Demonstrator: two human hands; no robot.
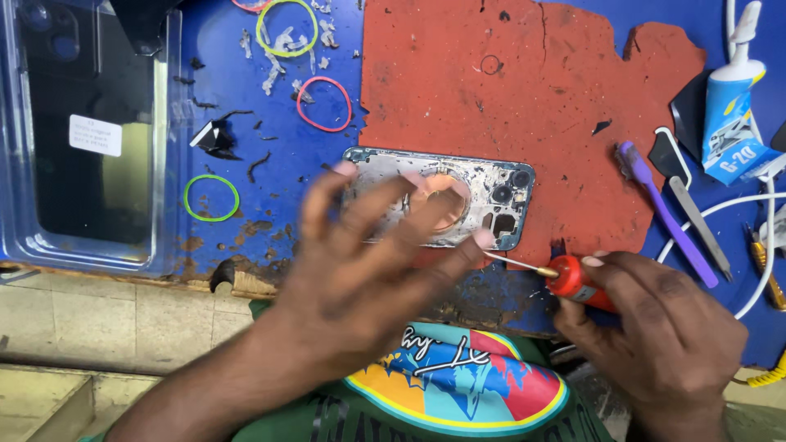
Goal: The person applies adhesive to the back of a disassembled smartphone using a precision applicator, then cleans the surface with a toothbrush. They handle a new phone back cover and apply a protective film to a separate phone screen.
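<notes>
The left hand [368,262] lies spread, fingers splayed over the phone shell [438,196], pinning it flat near the bench's [246,164] front edge so it cannot slide. The right hand [655,319] pinches a red screwdriver [565,278] at that edge, tip angled toward the shell's lower right corner. A purple tool [663,213] lies just beyond.

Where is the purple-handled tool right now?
In the head view, the purple-handled tool lies at right on the blue mat, beside a metal spudger, above the right hand.
</notes>
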